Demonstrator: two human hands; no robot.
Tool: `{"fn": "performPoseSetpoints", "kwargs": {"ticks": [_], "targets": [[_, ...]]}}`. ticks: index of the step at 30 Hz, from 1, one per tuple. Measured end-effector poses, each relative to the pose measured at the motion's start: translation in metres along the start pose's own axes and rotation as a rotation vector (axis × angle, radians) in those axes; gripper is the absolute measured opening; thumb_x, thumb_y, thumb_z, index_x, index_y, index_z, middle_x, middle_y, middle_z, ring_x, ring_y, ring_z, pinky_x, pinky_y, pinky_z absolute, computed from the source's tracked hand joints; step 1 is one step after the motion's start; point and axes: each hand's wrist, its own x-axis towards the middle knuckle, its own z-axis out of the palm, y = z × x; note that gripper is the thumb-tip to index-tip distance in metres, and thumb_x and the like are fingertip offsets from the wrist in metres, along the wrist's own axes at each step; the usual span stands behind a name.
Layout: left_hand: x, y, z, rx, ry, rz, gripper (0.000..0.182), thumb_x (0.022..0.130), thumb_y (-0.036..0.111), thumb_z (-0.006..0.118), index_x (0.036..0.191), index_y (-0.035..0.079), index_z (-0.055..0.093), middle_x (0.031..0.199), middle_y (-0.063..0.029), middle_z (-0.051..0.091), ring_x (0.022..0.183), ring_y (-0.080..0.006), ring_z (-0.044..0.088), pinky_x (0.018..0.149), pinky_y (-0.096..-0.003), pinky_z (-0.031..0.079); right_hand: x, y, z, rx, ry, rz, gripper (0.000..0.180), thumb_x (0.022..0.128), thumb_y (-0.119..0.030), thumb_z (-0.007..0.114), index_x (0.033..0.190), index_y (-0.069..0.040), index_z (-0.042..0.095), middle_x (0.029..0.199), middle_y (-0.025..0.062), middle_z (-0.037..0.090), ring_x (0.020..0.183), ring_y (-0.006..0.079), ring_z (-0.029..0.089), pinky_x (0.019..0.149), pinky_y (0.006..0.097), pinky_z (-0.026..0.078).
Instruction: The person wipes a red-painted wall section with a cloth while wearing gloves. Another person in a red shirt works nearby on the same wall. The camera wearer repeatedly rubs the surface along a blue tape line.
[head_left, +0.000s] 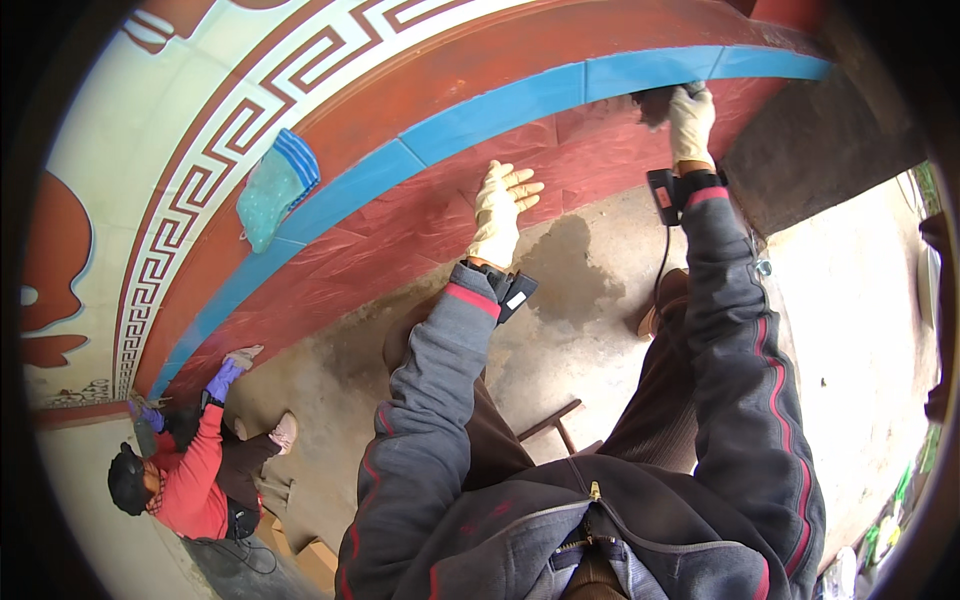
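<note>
Both of my hands wear pale rubber gloves. My right hand (691, 124) grips a dark, wet-looking rag (654, 105) just under the blue tile band (517, 101) on the wall. Below that band runs a panel of red, rough-textured tiles (450, 217). My left hand (498, 214) is held before this panel, fingers spread and nothing in it; whether it touches the tiles I cannot tell. Farther left, a light-blue dotted cloth (274, 187) with a striped edge hangs over the ledge onto the blue band.
A co-worker (195, 480) in a red top and purple gloves sits low at the left, one hand on the red tiles with a cloth. Cardboard boxes (319, 566) stand behind. A dark patch (570, 274) marks the concrete floor. A wooden frame (555, 424) shows between my legs.
</note>
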Motion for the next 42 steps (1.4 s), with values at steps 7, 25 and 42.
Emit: {"fn": "performPoseSetpoints", "kwargs": {"ticks": [7, 25, 42], "targets": [[-0.011, 0.037, -0.028, -0.13, 0.144, 0.076, 0.047, 0.102, 0.027, 0.039, 0.134, -0.008, 0.038, 0.123, -0.0246, 0.057, 0.103, -0.0364, 0.063, 0.089, -0.0434, 0.053, -0.103, -0.019, 0.086, 0.055, -0.132, -0.076, 0.036, 0.076, 0.004, 0.053, 0.112, 0.006, 0.048, 0.104, 0.0297, 0.054, 0.101, 0.0442, 0.05, 0.091, 0.0565, 0.037], [-0.01, 0.056, -0.069, -0.12, 0.318, 0.355, 0.042, 0.091, 0.018, 0.057, 0.127, 0.0, 0.044, 0.128, -0.019, 0.05, 0.123, -0.0344, 0.048, 0.107, -0.0476, 0.037, -0.284, -0.016, 0.181, 0.417, -0.707, 0.827, 0.033, 0.085, -0.001, 0.064, 0.115, 0.0, 0.051, 0.099, 0.0125, 0.061, 0.079, 0.0234, 0.063, 0.065, 0.0366, 0.056], [-0.014, 0.069, -0.065, -0.184, 0.321, 0.314, 0.041, 0.091, 0.011, 0.056, 0.128, 0.0, 0.044, 0.123, -0.0179, 0.054, 0.118, -0.0337, 0.053, 0.102, -0.045, 0.042, -0.028, 0.011, 0.015, -1.058, -0.426, -0.17, 0.024, 0.076, -0.025, 0.075, 0.092, -0.006, 0.072, 0.1, 0.0125, 0.07, 0.094, 0.0177, 0.067, 0.084, 0.0276, 0.052]]}}
